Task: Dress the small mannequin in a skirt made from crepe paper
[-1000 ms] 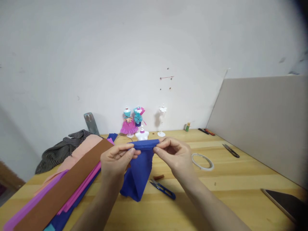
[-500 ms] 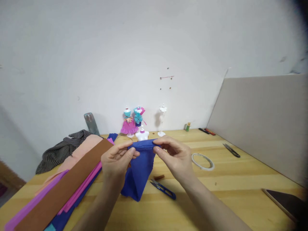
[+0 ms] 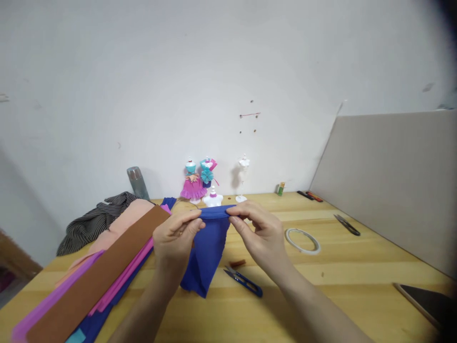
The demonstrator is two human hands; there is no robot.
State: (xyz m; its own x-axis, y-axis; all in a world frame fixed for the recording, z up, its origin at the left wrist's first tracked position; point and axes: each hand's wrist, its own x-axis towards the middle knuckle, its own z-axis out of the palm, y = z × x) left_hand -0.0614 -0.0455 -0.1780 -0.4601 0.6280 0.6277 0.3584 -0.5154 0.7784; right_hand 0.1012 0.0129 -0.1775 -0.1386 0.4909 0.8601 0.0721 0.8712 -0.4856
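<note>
A piece of blue crepe-like material (image 3: 209, 247) hangs between my hands, its top edge folded into a narrow band. My left hand (image 3: 178, 233) pinches the band's left end between thumb and fingers. At the right end, my right hand (image 3: 255, 228) grips the same band with thumb and forefinger. Just behind the band stands a small white mannequin bust (image 3: 213, 198), its lower part hidden. Blue thread snips (image 3: 244, 282) lie on the table below my right hand, beside a small brown piece (image 3: 237, 263).
Coloured strips, a brown one (image 3: 103, 271) on top, cover the left of the wooden table (image 3: 285, 314). Behind are a striped cloth (image 3: 94, 221), a bottle (image 3: 137, 183), dressed mannequins (image 3: 193, 183) and a bare one (image 3: 243, 178). A white ring (image 3: 303, 241) and black snips (image 3: 347, 225) lie right.
My left hand has slid slightly inward along the folded band, so less of it shows between my hands. The whole view has shifted a little.
</note>
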